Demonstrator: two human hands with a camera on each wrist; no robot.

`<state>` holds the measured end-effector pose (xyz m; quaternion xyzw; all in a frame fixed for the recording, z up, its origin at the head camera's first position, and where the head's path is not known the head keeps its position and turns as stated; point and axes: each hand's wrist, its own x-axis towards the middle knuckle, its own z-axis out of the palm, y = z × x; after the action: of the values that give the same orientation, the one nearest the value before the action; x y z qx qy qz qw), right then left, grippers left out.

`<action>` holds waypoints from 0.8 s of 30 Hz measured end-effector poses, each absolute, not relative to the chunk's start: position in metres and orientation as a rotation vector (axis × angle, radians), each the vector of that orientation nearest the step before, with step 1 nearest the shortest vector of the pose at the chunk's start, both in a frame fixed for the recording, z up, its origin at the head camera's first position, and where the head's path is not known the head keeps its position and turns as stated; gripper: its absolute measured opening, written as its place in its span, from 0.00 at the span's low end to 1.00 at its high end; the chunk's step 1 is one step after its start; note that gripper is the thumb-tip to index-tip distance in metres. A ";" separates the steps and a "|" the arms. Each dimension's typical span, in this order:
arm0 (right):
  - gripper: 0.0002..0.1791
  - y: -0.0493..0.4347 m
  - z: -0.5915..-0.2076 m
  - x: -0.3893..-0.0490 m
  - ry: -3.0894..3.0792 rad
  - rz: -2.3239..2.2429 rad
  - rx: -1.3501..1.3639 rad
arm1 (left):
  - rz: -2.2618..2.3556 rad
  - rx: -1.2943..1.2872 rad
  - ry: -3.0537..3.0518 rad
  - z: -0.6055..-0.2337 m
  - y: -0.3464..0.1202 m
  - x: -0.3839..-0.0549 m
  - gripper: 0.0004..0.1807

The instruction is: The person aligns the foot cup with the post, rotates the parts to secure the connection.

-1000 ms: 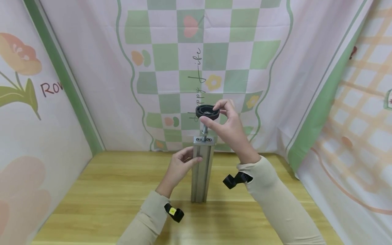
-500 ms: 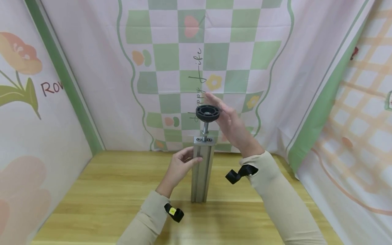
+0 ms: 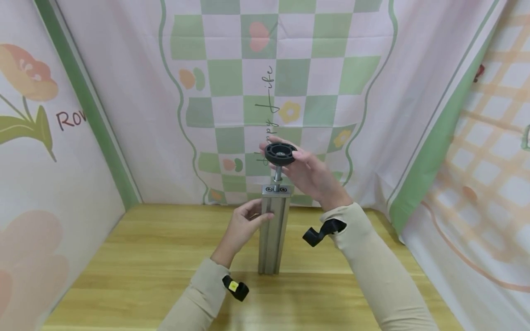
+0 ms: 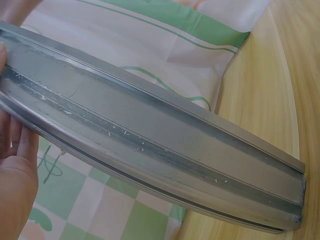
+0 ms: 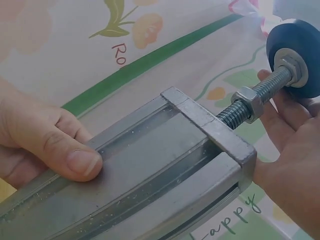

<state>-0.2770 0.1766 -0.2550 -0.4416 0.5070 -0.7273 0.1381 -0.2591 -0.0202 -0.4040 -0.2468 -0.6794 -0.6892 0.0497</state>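
A grey aluminium profile (image 3: 271, 239) stands upright on the wooden table. Its top carries a metal end plate (image 5: 210, 125), from which a threaded rod (image 5: 275, 84) with a hex nut (image 5: 247, 104) rises. The rod ends in a round black leveling foot (image 3: 280, 161), cup side up. My left hand (image 3: 244, 223) grips the profile in its upper part, thumb on the near face and fingers behind. Around the foot's rim curls my right hand (image 3: 316, 177), its thumb at the right edge and its fingers behind, partly hidden by the foot.
The wooden table (image 3: 145, 257) is bounded by printed fabric curtains (image 3: 225, 73) at the back and both sides. Each wrist wears a small black camera mount, such as the right mount (image 3: 323, 232).
My right hand let go of the foot, swung its fingers out straight behind it, then closed around its rim again. The left hand and the profile stayed in place.
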 end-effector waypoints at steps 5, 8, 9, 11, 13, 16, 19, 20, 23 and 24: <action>0.43 0.175 -0.257 -0.276 1.495 -2.134 -1.282 | -2.116 -0.731 -2.070 -0.404 -0.020 -0.259 0.22; 0.45 0.173 -0.259 -0.276 1.583 -2.180 -1.251 | -2.120 -0.700 -2.084 -0.404 -0.019 -0.259 0.22; 0.44 0.173 -0.259 -0.275 1.631 -2.195 -1.236 | -2.121 -0.690 -2.089 -0.404 -0.019 -0.259 0.22; 0.41 0.172 -0.260 -0.274 1.749 -2.213 -1.202 | -2.116 -0.673 -2.099 -0.403 -0.018 -0.259 0.21; 0.36 0.172 -0.260 -0.272 1.887 -2.219 -1.155 | -2.116 -0.664 -2.103 -0.403 -0.018 -0.259 0.21; 0.32 0.171 -0.260 -0.266 2.080 -2.210 -1.095 | -2.115 -0.654 -2.109 -0.398 -0.018 -0.254 0.20; 0.33 0.168 -0.259 -0.259 2.214 -2.213 -1.043 | -2.118 -0.656 -2.104 -0.390 -0.018 -0.246 0.20; 0.33 0.167 -0.259 -0.257 2.255 -2.214 -1.031 | -2.118 -0.659 -2.100 -0.387 -0.018 -0.243 0.20; 0.33 0.162 -0.257 -0.252 2.366 -2.219 -1.006 | -2.120 -0.674 -2.089 -0.384 -0.018 -0.240 0.20; 0.31 0.161 -0.257 -0.251 2.400 -2.222 -1.001 | -2.117 -0.676 -2.088 -0.386 -0.018 -0.242 0.20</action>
<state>-0.2514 0.1609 -0.2567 -0.2900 0.6948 -0.6433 -0.1388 -0.2416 -0.0178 -0.3856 -0.2216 -0.6841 -0.6934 0.0460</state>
